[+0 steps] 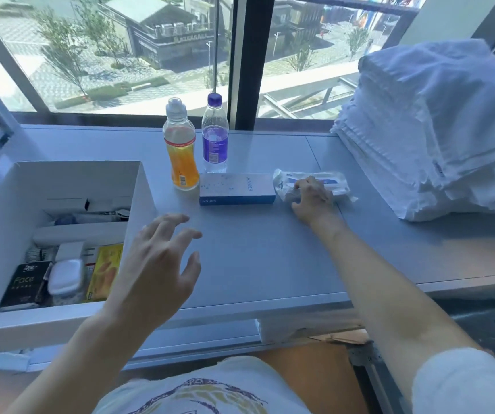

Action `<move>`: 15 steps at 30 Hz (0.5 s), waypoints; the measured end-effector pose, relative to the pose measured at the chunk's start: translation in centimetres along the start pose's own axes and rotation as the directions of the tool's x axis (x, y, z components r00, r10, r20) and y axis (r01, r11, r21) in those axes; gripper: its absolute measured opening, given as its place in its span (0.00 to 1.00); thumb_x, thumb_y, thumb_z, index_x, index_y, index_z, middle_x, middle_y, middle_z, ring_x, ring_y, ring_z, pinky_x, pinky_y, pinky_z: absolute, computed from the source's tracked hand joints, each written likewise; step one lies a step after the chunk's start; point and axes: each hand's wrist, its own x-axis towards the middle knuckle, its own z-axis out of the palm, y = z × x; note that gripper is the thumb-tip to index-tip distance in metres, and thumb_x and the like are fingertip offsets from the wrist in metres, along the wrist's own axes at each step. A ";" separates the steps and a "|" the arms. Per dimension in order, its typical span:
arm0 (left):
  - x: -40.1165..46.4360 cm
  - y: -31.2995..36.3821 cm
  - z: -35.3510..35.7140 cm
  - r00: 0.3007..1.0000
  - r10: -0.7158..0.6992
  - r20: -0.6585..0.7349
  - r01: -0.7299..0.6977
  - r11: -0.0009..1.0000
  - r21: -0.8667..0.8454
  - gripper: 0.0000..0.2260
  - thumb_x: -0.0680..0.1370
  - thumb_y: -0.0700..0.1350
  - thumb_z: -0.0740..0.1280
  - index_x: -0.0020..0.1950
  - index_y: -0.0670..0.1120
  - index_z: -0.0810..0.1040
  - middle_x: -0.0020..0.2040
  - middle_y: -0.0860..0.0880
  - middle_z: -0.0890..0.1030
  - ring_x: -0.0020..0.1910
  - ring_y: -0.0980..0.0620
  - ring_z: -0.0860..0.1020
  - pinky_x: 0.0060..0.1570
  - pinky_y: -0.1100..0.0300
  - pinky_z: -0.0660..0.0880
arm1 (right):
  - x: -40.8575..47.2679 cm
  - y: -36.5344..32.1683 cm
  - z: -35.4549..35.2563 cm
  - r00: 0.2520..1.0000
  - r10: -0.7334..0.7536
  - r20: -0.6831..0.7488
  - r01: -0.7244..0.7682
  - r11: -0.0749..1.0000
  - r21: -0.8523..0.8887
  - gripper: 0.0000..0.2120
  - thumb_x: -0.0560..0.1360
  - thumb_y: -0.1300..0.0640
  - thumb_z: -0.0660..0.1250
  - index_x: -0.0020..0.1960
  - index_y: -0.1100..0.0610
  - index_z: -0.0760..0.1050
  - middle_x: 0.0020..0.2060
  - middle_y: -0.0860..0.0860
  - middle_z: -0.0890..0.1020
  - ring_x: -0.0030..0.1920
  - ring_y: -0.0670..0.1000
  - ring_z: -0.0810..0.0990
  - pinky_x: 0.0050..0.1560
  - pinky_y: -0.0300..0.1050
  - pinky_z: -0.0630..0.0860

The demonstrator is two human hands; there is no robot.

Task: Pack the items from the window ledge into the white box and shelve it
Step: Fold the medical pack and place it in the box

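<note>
The right hand [311,194] lies on a crinkly clear plastic packet with a blue label [314,185] at the right of the grey window ledge [255,249], its fingers curled down over the packet's near-left part, gripping it as far as can be seen. The left hand [159,264] hovers over the ledge just right of the open white cardboard box [144,186], fingers spread wide and holding nothing. The packet looks light, soft and slippery, so pinching it across the middle should serve better than taking a loose edge. Left of it lies a flat blue-and-white carton [235,188], stiff and easy to take by its long sides. Farther back stand an orange drink bottle [180,153] and a purple-labelled water bottle [214,135], heavier, smooth, best held round the waist
</note>
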 end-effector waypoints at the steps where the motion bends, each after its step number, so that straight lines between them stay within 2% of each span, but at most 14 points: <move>1: -0.5 0.1 -0.2 1.000 -0.003 0.004 0.003 1.000 -0.005 0.12 0.77 0.44 0.72 0.61 0.48 0.82 0.69 0.47 0.76 0.70 0.45 0.72 0.68 0.45 0.71 | 0.1 0.1 0.4 1.000 0.008 -0.018 -0.008 1.000 0.007 0.17 0.75 0.59 0.68 0.64 0.57 0.76 0.63 0.53 0.76 0.65 0.58 0.74 0.65 0.53 0.70; 4: -1.7 0.4 -0.9 0.999 -0.024 0.028 0.024 1.000 -0.019 0.12 0.78 0.44 0.71 0.61 0.48 0.82 0.69 0.48 0.76 0.71 0.46 0.72 0.68 0.47 0.72 | 0.2 0.6 1.1 0.995 0.020 -0.093 -0.017 0.999 0.031 0.11 0.75 0.63 0.66 0.57 0.59 0.77 0.58 0.55 0.79 0.60 0.59 0.77 0.60 0.52 0.73; 8: -2.4 0.7 -1.2 0.998 -0.018 0.055 0.020 0.999 -0.043 0.11 0.78 0.44 0.70 0.61 0.49 0.82 0.69 0.50 0.76 0.71 0.48 0.72 0.68 0.50 0.72 | -0.7 0.6 1.3 0.996 -0.006 -0.089 0.009 1.000 0.028 0.09 0.75 0.62 0.66 0.55 0.59 0.77 0.55 0.56 0.80 0.57 0.60 0.78 0.54 0.50 0.74; 15: -3.1 1.7 0.5 0.992 0.079 0.101 -0.067 0.991 -0.117 0.11 0.79 0.44 0.70 0.61 0.49 0.81 0.69 0.50 0.75 0.71 0.49 0.72 0.68 0.53 0.73 | -8.3 -0.9 3.0 0.991 -0.019 -0.130 0.030 0.996 0.086 0.07 0.72 0.62 0.70 0.49 0.58 0.77 0.49 0.56 0.81 0.53 0.61 0.78 0.48 0.50 0.74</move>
